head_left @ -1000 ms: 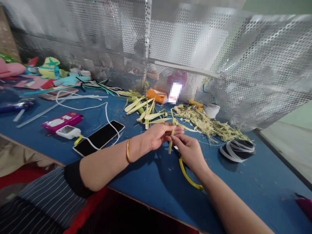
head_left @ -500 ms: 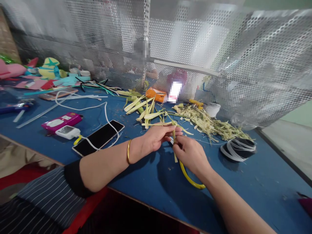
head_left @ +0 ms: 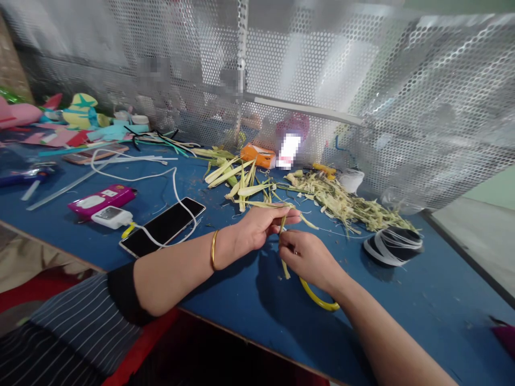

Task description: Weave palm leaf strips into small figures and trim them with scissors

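My left hand (head_left: 257, 226), a gold bangle on its wrist, is closed with thumb and fingertips pinching a pale yellow-green husk strip (head_left: 285, 269). The strip hangs down from those fingers. My right hand (head_left: 309, 256) is closed, its fingers pinching the strip lower down. Below my right palm curves a yellow loop handle (head_left: 319, 301); the rest of that tool is hidden by the hand. A thin white thread (head_left: 341, 234) runs from near the left fingertips toward a black spool (head_left: 392, 246) wound with white thread. Loose husk leaves (head_left: 241, 182) lie just beyond my left hand.
Shredded husk bits (head_left: 346, 201) lie beyond my right hand. On the left are a black phone (head_left: 163, 228), a white device (head_left: 111, 217) with a cable, a magenta packet (head_left: 102, 201) and blue-handled pliers (head_left: 30, 176). A perforated metal screen (head_left: 306, 69) stands behind an orange packet (head_left: 259, 155).
My right hand has moved slightly left and down along the husk strip, whose loose end now hangs a little lower and further left. My left hand stays almost in place.
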{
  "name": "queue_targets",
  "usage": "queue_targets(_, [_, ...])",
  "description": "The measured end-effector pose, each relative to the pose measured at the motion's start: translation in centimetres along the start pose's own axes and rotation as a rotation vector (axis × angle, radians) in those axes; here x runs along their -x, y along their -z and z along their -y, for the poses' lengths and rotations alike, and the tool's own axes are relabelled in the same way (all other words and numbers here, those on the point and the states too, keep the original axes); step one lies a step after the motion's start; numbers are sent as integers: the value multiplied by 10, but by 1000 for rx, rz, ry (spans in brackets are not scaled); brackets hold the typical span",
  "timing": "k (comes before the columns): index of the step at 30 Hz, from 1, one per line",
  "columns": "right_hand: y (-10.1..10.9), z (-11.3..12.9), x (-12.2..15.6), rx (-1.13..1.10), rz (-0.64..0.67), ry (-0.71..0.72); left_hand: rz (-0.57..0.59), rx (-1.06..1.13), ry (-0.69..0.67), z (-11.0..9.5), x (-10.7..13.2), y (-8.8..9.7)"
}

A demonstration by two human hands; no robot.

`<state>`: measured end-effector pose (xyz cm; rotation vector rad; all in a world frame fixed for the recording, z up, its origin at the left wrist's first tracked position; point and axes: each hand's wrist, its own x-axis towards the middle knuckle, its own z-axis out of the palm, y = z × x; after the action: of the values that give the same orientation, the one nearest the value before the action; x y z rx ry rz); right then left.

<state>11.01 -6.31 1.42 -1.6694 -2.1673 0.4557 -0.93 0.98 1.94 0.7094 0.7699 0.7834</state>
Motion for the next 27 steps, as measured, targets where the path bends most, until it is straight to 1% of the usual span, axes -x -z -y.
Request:
queue_targets(3, [-2,1,0,-10,24,27,9,-19,5,-2,-1,1])
queue_targets(4, [-1,2,1,-8,19,39,18,-28,0,-3,-2,1])
queue_targets(5, [1,3,2,-6,-16,51,30,-37,-5,-5,-2,2])
queue_targets(6, [4,3,3,-5,-92,61,40,-46,-7,-7,-2,2])
queue_targets(7, [8,2,3,0,-206,61,47,-56,-2,-9,-2,3])
queue_targets(9, [16,-3,3,33,-489,18,71,-71,28,-15,0,3])
queue_targets(10, [19,-7,2,49,-606,-20,85,-72,45,-17,1,2])
queue_targets(11, [22,-12,0,58,-663,-55,100,-72,60,-19,2,2])
queue_targets(12, [23,-17,-2,31,-649,-81,117,-71,72,-21,2,2])
queue_targets(13, [23,-21,-5,-45,-570,-91,132,-70,84,-22,3,2])
queue_targets(15, [20,-28,-9,-272,-402,-112,149,-74,108,-21,2,2])
queue_targets(17, [16,-29,-11,-418,-340,-120,157,-93,109,-19,0,3])
queue_targets(19, [13,-26,-11,-437,-352,-123,147,-141,60,-14,-2,4])
queue_targets(23, [13,-17,-6,-374,-388,-141,104,-272,-50,-6,-1,3])
queue_targets(27, [13,-15,-4,-297,-382,-145,90,-376,-106,-5,2,1])
